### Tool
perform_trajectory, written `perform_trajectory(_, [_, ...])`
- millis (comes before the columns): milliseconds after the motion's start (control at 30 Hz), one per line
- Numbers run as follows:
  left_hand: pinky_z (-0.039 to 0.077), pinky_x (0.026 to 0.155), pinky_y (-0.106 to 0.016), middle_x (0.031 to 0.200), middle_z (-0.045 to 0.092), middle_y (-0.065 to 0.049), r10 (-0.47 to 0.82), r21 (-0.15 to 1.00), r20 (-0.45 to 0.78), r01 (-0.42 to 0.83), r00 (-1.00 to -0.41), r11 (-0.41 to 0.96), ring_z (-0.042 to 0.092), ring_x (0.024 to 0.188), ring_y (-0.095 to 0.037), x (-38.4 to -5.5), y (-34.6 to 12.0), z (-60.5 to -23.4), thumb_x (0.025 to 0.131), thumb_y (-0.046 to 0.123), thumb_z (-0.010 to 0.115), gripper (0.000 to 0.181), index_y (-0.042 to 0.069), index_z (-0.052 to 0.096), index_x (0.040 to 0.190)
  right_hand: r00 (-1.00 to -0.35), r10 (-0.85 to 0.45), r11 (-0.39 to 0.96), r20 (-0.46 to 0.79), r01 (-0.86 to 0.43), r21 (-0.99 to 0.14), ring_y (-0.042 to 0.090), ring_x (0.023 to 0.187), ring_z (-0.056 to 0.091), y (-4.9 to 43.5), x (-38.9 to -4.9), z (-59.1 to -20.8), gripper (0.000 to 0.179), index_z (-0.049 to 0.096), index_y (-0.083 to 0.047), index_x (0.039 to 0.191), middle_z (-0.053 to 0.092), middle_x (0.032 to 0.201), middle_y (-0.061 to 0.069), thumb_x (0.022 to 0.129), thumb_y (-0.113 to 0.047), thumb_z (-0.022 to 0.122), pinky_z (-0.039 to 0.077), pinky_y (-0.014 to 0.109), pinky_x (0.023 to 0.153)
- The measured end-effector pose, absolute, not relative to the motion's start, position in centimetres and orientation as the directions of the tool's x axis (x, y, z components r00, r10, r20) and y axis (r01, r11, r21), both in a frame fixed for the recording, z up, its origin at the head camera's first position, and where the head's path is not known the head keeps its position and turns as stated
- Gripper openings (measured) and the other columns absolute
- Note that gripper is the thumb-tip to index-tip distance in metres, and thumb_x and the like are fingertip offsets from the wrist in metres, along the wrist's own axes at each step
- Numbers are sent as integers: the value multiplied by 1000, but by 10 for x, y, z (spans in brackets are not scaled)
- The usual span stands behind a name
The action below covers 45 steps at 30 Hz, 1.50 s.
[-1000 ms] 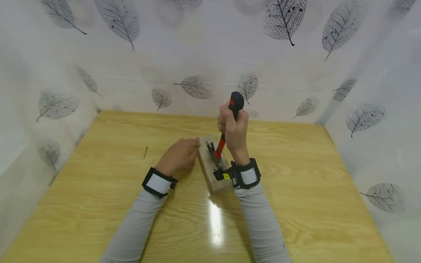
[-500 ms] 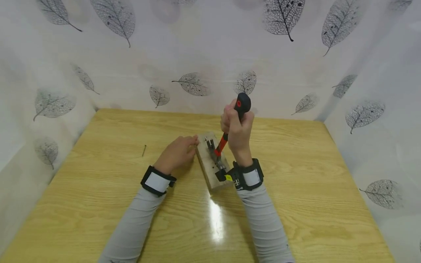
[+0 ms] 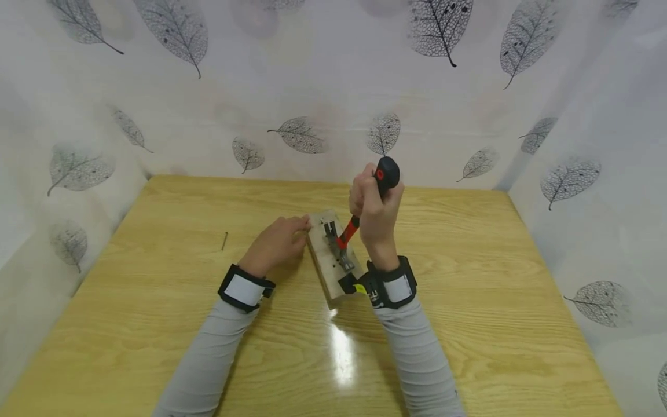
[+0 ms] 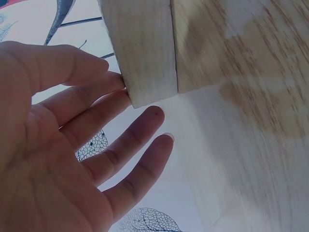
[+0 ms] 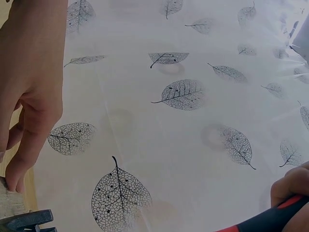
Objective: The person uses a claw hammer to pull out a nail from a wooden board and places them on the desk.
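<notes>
My right hand point(image 3: 376, 211) grips the black and red handle of a claw hammer point(image 3: 348, 233). Its metal head lies over the top of a pale wooden block point(image 3: 325, 272), forked claw toward the far end, while the handle leans up to the right. In the right wrist view the hammer head point(image 5: 29, 220) shows at lower left. My left hand point(image 3: 276, 246) is at the block's far left corner. Seen from the left wrist, fingertips point(image 4: 123, 92) touch the block's end point(image 4: 145, 53); the other fingers extend past it. Small dark marks dot the block near the hammer head.
A loose nail point(image 3: 224, 241) lies on the wooden table point(image 3: 469, 301) to the left of my left hand. A leaf-printed curtain point(image 3: 323, 69) stands behind the table and along both sides.
The hammer handle has tilted further to the right, and my right hand has moved slightly right and down with it. My left hand stays at the block's corner.
</notes>
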<state>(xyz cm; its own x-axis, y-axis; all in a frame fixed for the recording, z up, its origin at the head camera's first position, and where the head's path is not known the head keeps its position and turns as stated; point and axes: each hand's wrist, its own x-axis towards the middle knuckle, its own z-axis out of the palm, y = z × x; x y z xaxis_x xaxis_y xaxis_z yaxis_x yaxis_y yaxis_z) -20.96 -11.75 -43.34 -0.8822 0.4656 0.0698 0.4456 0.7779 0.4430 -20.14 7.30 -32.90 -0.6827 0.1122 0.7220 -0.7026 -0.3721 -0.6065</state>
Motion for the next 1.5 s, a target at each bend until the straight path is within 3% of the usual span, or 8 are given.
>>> perform_trajectory(267, [40, 107, -49, 134, 60, -12, 446, 448, 118, 449, -887, 774, 52, 118, -30, -212, -119, -434, 94, 14, 57, 32, 4, 67, 123, -693, 122, -360, 710, -698, -619, 8, 31, 17, 77, -197, -327, 35, 34, -17, 58, 25, 44, -8, 90, -4, 39, 12, 25, 27])
perform_trajectory(467, [49, 93, -46, 119, 66, -12, 452, 568, 225, 493, -863, 659, 53, 109, -26, -213, -106, -433, 94, 11, 59, 29, 4, 67, 121, -706, 114, -408, 699, -675, -615, 7, 31, 16, 82, -193, -326, 35, 35, -18, 58, 25, 43, -8, 89, -2, 39, 12, 24, 27])
perform_trajectory(633, [54, 79, -42, 109, 66, -15, 483, 615, 204, 496, -851, 614, 57, 95, -24, -210, -93, -436, 92, 6, 58, 31, 0, 65, 122, -701, 105, -429, 706, -672, -604, 7, 31, 17, 84, -191, -327, 35, 35, -17, 58, 25, 43, -7, 90, -2, 38, 13, 23, 27])
perform_trajectory(833, [56, 72, -38, 100, 67, -10, 466, 635, 166, 456, -869, 624, 58, 89, -19, -209, -87, -439, 94, 8, 58, 22, 4, 68, 113, -697, 101, -428, 710, -675, -601, 7, 32, 17, 86, -190, -328, 35, 34, -16, 59, 24, 43, -7, 91, -2, 38, 13, 23, 27])
perform_trajectory(1133, [56, 70, -36, 100, 67, -8, 456, 661, 146, 429, -878, 615, 59, 87, -17, -209, -87, -441, 94, 9, 58, 20, 6, 70, 110, -719, 101, -482, 687, -640, -599, 6, 32, 16, 89, -190, -327, 35, 34, -16, 58, 23, 43, -6, 89, -1, 37, 11, 24, 27])
perform_trajectory(1500, [52, 73, -38, 96, 70, -7, 421, 627, 231, 466, -877, 625, 57, 86, -19, -210, -91, -441, 89, 9, 66, 17, 7, 73, 104, -727, 75, -514, 683, -615, -598, 6, 32, 16, 88, -187, -325, 34, 32, -15, 58, 22, 43, -5, 87, 2, 35, 11, 23, 27])
